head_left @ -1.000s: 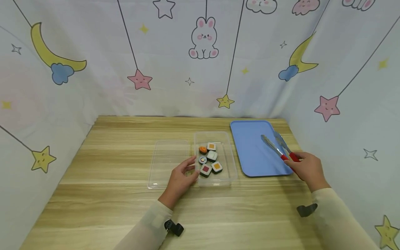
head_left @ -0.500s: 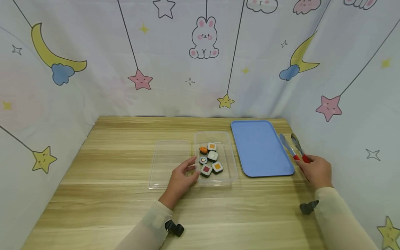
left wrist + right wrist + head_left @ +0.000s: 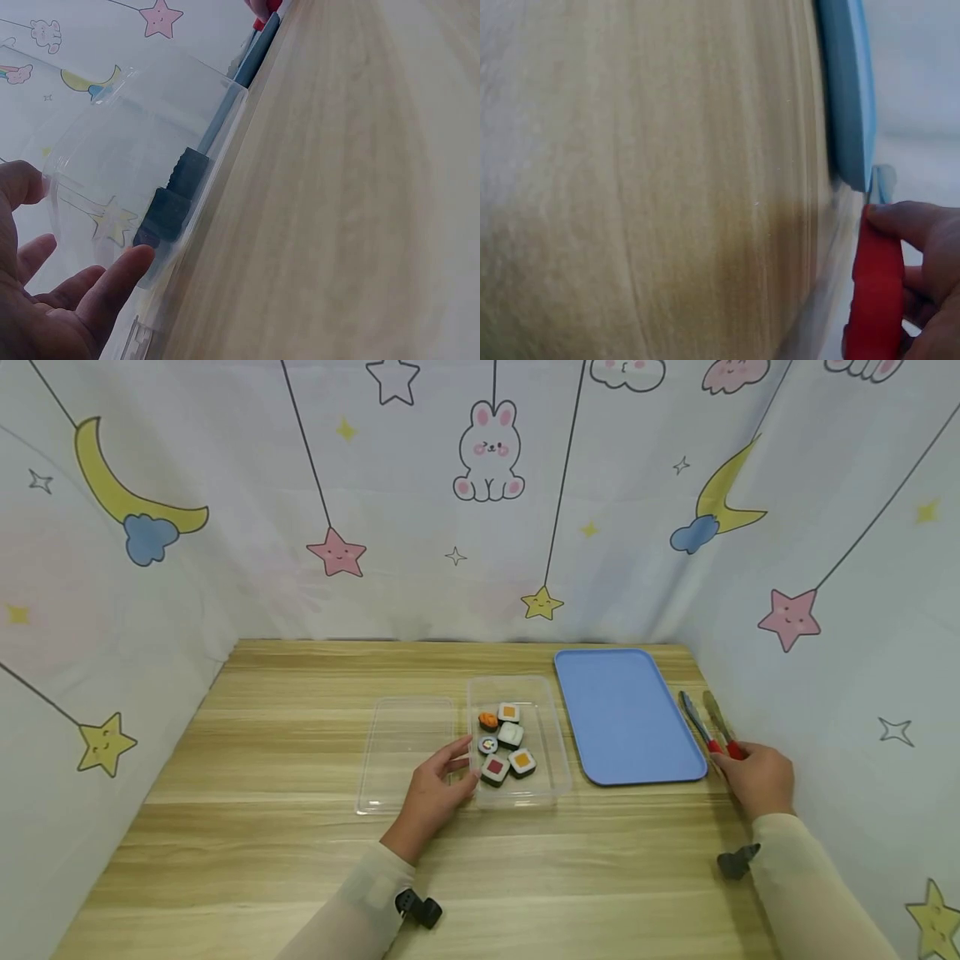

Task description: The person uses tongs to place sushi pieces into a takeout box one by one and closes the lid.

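Observation:
My right hand (image 3: pixel 759 779) grips a pair of metal tongs (image 3: pixel 736 751) by the red handles, low over the table just right of the blue tray. Close up in the right wrist view, thumb and fingers curl around one red handle (image 3: pixel 877 285). My left hand (image 3: pixel 432 793) touches the left wall of a clear plastic box (image 3: pixel 551 743), its fingers spread and relaxed. Several sushi pieces lie inside the box; one is a roll with a dark red centre (image 3: pixel 495 767). The left wrist view shows fingertips (image 3: pixel 139 262) against the box's transparent wall.
The blue tray (image 3: pixel 626 718) lies between the box and the tongs. A clear lid (image 3: pixel 401 739) rests flat left of the box, partly behind my left hand. A patterned curtain (image 3: pixel 420 585) encloses the wooden table's back and sides (image 3: pixel 262 827).
From above the tray's right part, my right hand has moved the tongs rightward past its edge, then lowered them beside it. My left hand and the box have stayed put.

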### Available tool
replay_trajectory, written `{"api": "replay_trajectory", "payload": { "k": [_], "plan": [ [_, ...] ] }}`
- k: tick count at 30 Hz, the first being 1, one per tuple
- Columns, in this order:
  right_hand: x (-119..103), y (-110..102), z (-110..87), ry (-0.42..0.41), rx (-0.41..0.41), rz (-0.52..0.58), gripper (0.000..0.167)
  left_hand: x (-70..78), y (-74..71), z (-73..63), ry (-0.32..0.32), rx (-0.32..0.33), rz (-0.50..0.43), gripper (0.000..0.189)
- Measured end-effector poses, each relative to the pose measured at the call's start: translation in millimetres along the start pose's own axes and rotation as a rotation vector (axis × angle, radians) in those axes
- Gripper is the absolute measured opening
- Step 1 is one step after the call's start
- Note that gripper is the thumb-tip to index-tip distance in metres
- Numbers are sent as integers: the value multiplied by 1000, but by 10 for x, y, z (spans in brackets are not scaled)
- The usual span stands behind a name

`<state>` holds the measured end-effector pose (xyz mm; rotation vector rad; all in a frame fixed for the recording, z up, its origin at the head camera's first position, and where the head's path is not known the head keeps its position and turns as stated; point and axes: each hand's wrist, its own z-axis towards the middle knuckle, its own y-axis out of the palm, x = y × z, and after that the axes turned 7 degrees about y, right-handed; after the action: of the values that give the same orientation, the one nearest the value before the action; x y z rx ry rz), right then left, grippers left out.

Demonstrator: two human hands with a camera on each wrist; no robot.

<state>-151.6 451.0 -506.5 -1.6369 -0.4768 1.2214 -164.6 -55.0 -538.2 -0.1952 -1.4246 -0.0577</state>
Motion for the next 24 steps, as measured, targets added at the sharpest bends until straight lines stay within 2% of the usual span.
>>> {"api": "replay_trajectory", "payload": {
  "k": [7,12,16,21,24],
  "plan": [
    [33,42,-17,11,8,-2,64,42,29,-12,-32,10,-12,58],
    [51,56,-20,12,7,-15,66,244,35,-59,-46,10,-18,56],
    [62,64,-15,16,-3,-19,67,368,29,-99,-29,12,-28,54],
    [68,65,-13,26,-19,-24,69,364,26,-93,-29,13,-28,54],
    [66,61,-18,18,-17,-35,69,233,30,-60,-31,12,-25,56]
  ]
}}
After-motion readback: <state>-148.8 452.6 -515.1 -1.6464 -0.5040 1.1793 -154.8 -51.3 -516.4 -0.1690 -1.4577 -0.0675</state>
